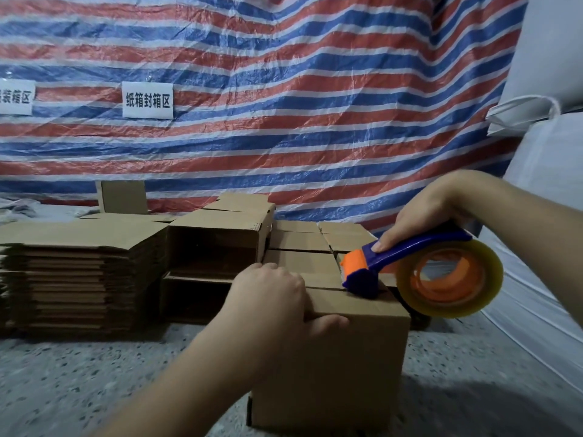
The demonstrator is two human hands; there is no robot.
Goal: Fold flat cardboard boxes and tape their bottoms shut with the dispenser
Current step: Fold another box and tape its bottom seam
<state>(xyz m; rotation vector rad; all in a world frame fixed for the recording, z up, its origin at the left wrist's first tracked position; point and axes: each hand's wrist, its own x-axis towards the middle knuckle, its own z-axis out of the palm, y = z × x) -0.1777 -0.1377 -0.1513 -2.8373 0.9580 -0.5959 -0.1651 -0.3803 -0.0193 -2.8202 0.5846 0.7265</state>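
The left hand (271, 298) grips downward with thumb spread, while the right hand (422, 212) curls closed, wrist raised.

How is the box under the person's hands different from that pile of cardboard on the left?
The box being taped is folded up into a cube with flaps closed; the stack of flat boxes lies unfolded in layers. The box stands alone, held by the left hand; the stack lies untouched. Both are plain brown cardboard.

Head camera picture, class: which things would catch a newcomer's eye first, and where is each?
The red, white and blue striped plastic tarp fills the background. At lower right, the right hand presses a blue and orange tape dispenser onto the brown cardboard box, steadied by the left hand. A stack of flat cardboard sits left.
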